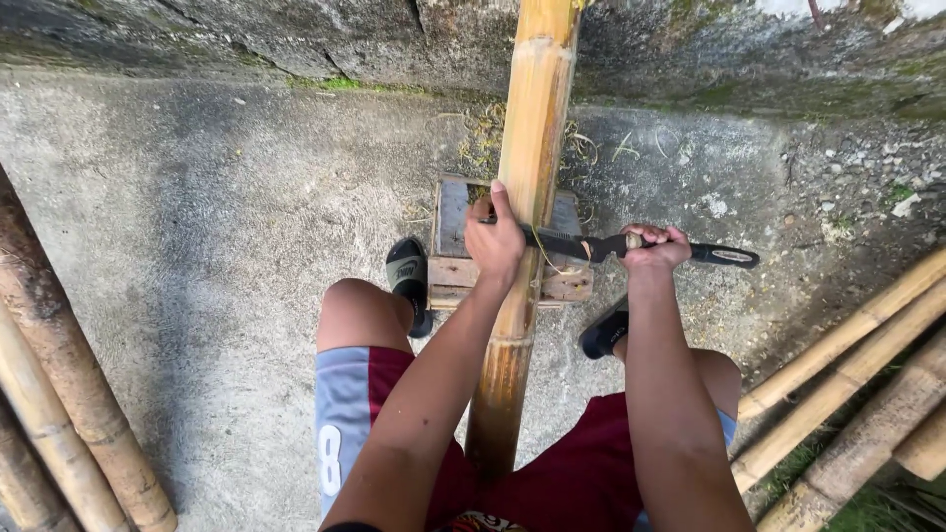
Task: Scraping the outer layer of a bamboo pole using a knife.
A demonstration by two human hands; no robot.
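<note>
A thick yellow bamboo pole (532,128) runs from between my knees up to the wall, resting on a small wooden block (455,271). A long dark knife (581,244) lies across the pole, blade to the left, black handle end sticking out to the right. My left hand (495,239) grips the blade's left end against the left side of the pole, thumb up along the bamboo. My right hand (655,246) is closed around the knife's handle right of the pole.
Several bamboo poles lie at the left edge (59,394) and more at the right (847,384). A mossy stone wall (296,39) stands behind. My feet in dark sandals (409,281) flank the block on rough concrete. Bamboo shavings (483,133) lie scattered.
</note>
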